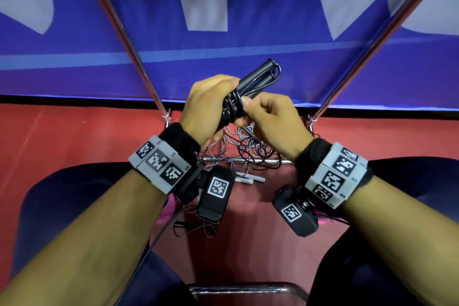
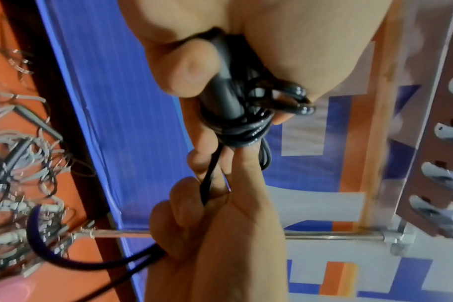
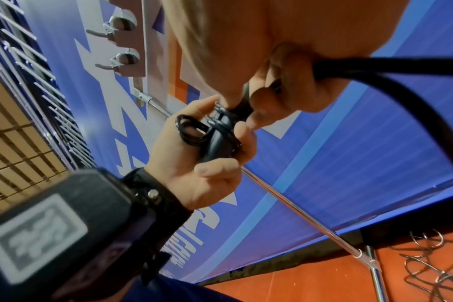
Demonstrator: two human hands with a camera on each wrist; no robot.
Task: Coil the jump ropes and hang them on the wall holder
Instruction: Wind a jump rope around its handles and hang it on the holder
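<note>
- Black jump rope (image 1: 236, 107): cord wound in several tight turns round its two black handles (image 1: 263, 77), which lie side by side. Bundle held in the air in front of the blue banner (image 1: 285, 62), level with the banner's bottom edge in the head view.
- Left hand (image 1: 208, 104): clenched round the handles and the wound turns. Handle ends projecting past the fist toward the banner.
- Right hand (image 1: 273, 117): touching the bundle from the opposite side, fingers curled. Thin free run of cord pinched between the fingers; in the left wrist view it leads straight from the wound turns into the fist.
- Small loop of cord standing out of the bundle against the left palm; seen in the right wrist view only.
- Wall holder (image 2: 437, 130): brown strip carrying a row of metal hooks, set against the banner, well apart from the bundle.
- Chrome tubes (image 1: 119, 25): two, slanting across the banner's face and reaching the red floor (image 1: 74, 136) at the banner's foot.
- Tangle of further ropes (image 1: 246, 149): grey, white and dark cords lying on the floor just in front of the banner's foot, directly below both hands. Two white handles at its near edge.
- Marker bands (image 1: 161, 164): grey blocks with black-and-white squares, strapped on both wrists, on the near side of the bundle from the banner.
- Wire grid (image 3: 26, 102): beside the banner; right wrist view only.
</note>
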